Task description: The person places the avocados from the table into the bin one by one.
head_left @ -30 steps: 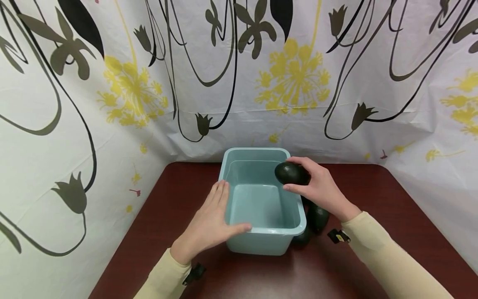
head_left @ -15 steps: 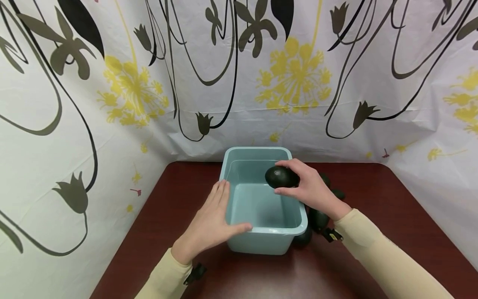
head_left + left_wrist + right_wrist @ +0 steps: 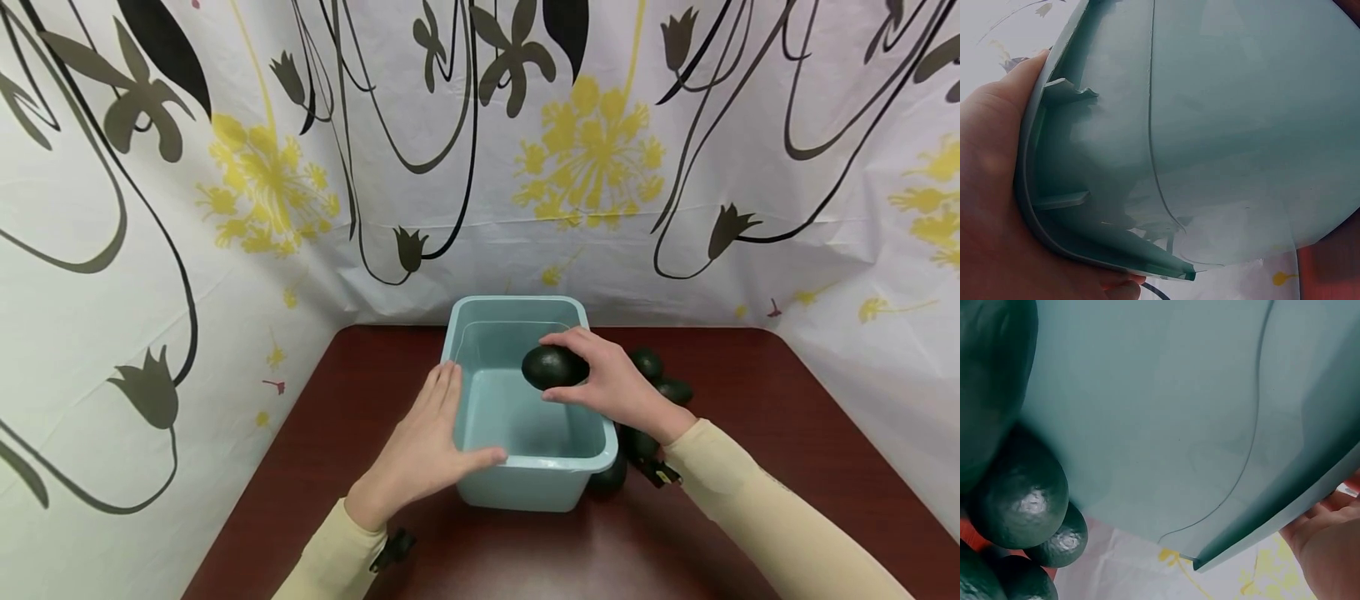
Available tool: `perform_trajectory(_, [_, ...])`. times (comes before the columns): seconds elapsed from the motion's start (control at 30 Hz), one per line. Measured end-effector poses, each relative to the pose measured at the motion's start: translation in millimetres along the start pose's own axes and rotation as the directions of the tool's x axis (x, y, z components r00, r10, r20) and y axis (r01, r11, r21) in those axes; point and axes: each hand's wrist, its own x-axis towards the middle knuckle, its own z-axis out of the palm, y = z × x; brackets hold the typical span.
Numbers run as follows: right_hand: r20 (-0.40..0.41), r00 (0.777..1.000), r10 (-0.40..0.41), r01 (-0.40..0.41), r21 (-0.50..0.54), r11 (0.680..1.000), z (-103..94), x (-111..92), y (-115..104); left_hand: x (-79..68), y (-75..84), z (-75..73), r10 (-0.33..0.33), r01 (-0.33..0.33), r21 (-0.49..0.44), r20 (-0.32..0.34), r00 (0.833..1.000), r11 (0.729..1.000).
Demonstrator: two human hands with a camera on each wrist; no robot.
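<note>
A light blue plastic bin (image 3: 517, 488) stands on the table, and its visible floor is bare. Over its inside, my right hand (image 3: 617, 382) holds a dark green avocado (image 3: 553, 367) between thumb and fingers. My left hand (image 3: 412, 454) rests with straight fingers on the near left corner of the rim. The left wrist view has that hand (image 3: 991, 169) along the outside of the bin wall (image 3: 1241, 125). In the right wrist view my right hand (image 3: 1329, 550) is partly seen beyond the rim, and the held avocado is hidden there.
Several more avocados lie on the table against the bin's right side, among them a far one (image 3: 673, 390) and a near one (image 3: 609, 477). The right wrist view shows them clustered (image 3: 1019, 487). A patterned curtain (image 3: 480, 200) hangs behind the dark red table (image 3: 750, 467).
My right hand has carried the avocado left and slightly down, from the right rim to over the middle of the bin. Avocados behind that wrist have come into view. The left hand stays still.
</note>
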Motion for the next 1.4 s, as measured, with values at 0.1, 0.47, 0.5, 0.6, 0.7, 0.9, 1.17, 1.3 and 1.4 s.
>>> perform_trajectory(0.1, [0.022,1.0,-0.01,0.01,-0.002,1.0,0.8,0.7,-1.5,-0.2,-0.1,0.7,-0.002,0.002,0.008,0.0,1.0,1.0])
perform_trajectory(0.47, [0.109,0.994,0.021,-0.018,-0.021,1.0,3.6,7.0,-4.1,-0.2,0.1,1.6,-0.001,0.001,0.024,-0.002,1.0,1.0])
perform_trajectory(0.5, [0.118,0.993,0.026,-0.024,-0.025,0.999,3.9,8.0,-4.0,-0.1,0.1,1.6,0.0,0.0,0.022,-0.003,1.0,1.0])
perform_trajectory(0.6, [0.145,0.989,0.039,-0.034,-0.035,0.999,5.0,11.2,-3.2,0.1,-0.2,1.6,0.003,-0.003,0.021,-0.004,1.0,1.0])
perform_trajectory(0.7, [0.171,0.984,0.049,-0.042,-0.045,0.998,6.0,14.8,-1.4,0.3,-0.6,1.5,0.007,-0.007,0.016,-0.009,1.0,1.0])
perform_trajectory(0.9, [0.215,0.975,0.06,-0.047,-0.065,0.997,6.2,23.4,0.7,0.4,-1.2,0.6,0.004,-0.004,0.018,-0.011,1.0,1.0])
perform_trajectory(1.17, [0.268,0.961,0.067,-0.037,-0.116,0.993,7.3,30.5,1.9,0.8,-0.9,0.5,0.001,-0.001,0.015,-0.007,1.0,1.0])
perform_trajectory(1.3, [0.287,0.956,0.061,-0.016,-0.158,0.987,8.1,33.6,2.2,0.4,-0.2,0.5,0.0,0.001,0.007,-0.008,1.0,1.0])
perform_trajectory(1.4, [0.301,0.952,0.063,-0.005,-0.19,0.982,8.9,35.6,2.9,0.1,0.5,0.7,-0.002,0.002,-0.005,-0.01,1.0,1.0])
